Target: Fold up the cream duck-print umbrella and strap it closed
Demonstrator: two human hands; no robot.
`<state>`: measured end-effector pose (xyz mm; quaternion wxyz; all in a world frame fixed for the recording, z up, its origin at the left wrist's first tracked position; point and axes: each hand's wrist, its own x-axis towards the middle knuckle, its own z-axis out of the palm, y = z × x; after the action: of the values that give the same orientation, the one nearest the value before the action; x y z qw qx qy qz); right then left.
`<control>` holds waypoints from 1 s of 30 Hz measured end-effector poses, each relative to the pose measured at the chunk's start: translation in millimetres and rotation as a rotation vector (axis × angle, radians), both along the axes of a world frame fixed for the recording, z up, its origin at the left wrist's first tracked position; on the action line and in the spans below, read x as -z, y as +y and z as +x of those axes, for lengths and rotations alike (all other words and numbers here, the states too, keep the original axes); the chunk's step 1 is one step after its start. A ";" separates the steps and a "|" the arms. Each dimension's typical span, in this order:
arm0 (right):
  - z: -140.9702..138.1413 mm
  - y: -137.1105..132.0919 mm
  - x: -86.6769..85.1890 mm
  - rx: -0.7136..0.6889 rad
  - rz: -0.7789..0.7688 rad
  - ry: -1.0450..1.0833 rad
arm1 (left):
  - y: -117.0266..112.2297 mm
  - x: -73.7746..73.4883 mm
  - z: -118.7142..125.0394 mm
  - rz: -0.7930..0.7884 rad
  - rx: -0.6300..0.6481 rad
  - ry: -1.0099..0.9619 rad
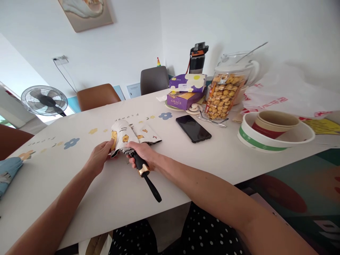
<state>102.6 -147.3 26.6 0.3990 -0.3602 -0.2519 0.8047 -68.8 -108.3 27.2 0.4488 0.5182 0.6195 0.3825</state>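
Observation:
A folded umbrella (123, 136) with white cloth and yellow cartoon prints lies over the table in front of me. Its black handle with a gold band points toward me, and a black strap hangs from the end. My right hand (143, 154) is closed around the umbrella where the handle meets the cloth. At the cloth's left edge, my left hand (102, 156) pinches a fold between thumb and fingers. One flap of the cloth spreads out to the right on the tabletop. Some left fingertips are hidden behind the fabric.
On the white table (212, 163) lie a black phone (193, 128) and glasses (215, 120). Farther back are purple tissue packs (183, 100), a snack jar (224, 94) and a bottle (198, 60). Paper bowls (260, 140) and a plastic bag (289, 92) are at right, blue cloth (9, 173) at left.

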 end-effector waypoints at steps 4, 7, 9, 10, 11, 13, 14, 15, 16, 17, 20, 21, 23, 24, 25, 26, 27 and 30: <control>-0.6 -0.3 0.2 -0.021 0.013 0.005 | 13.3 1.1 9.8 -0.034 -0.123 -0.145; -0.3 -1.8 -1.6 -0.016 0.006 0.003 | 23.8 2.4 15.2 -0.047 -0.238 -0.223; 0.3 -2.5 -2.7 -0.013 0.004 0.006 | 28.5 3.2 17.0 -0.030 -0.282 -0.241; 0.6 -2.6 -2.8 -0.015 0.003 0.009 | 29.8 3.6 17.2 -0.007 -0.294 -0.245; 0.7 -2.4 -2.6 -0.019 0.002 0.014 | 30.4 3.7 17.0 0.022 -0.299 -0.247; 0.6 -1.6 -1.3 -0.028 0.001 0.027 | 29.9 3.4 15.7 0.086 -0.311 -0.245; 0.3 -1.1 -0.4 -0.030 0.000 0.032 | 29.3 3.1 14.9 0.120 -0.318 -0.231; -0.1 -0.6 0.5 -0.032 -0.002 0.036 | 28.6 2.8 14.0 0.157 -0.325 -0.197; -0.6 -0.3 1.3 -0.031 -0.005 0.037 | 28.1 2.7 13.2 0.193 -0.328 -0.145; -1.0 -0.1 2.0 -0.029 -0.007 0.036 | 27.8 3.0 12.6 0.227 -0.325 -0.081; -1.8 -0.2 2.4 -0.024 -0.014 0.021 | 28.0 6.1 11.6 0.253 -0.281 0.089; -1.8 -0.4 2.0 -0.022 -0.013 0.017 | 28.4 7.7 11.2 0.238 -0.263 0.123; -1.3 -0.8 0.6 -0.016 -0.010 0.015 | 29.8 10.8 9.9 0.209 -0.250 0.166; -0.9 -1.1 -0.4 -0.011 -0.010 0.013 | 30.7 12.1 8.8 0.209 -0.253 0.176; -0.4 -1.2 -1.4 -0.004 -0.011 0.014 | 31.5 13.2 7.6 0.222 -0.258 0.175; 0.0 -1.3 -2.3 0.004 -0.012 0.014 | 32.2 14.0 6.4 0.246 -0.267 0.167; 0.4 -1.3 -3.0 0.011 -0.014 0.016 | 32.4 14.3 5.6 0.273 -0.277 0.157; 0.9 -0.6 -3.6 0.025 -0.013 0.029 | 28.7 11.9 8.0 0.367 -0.290 0.165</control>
<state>103.5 -147.9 30.2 0.4102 -0.3542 -0.2364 0.8065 -60.8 -79.7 15.4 0.2352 0.5263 0.6421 0.5054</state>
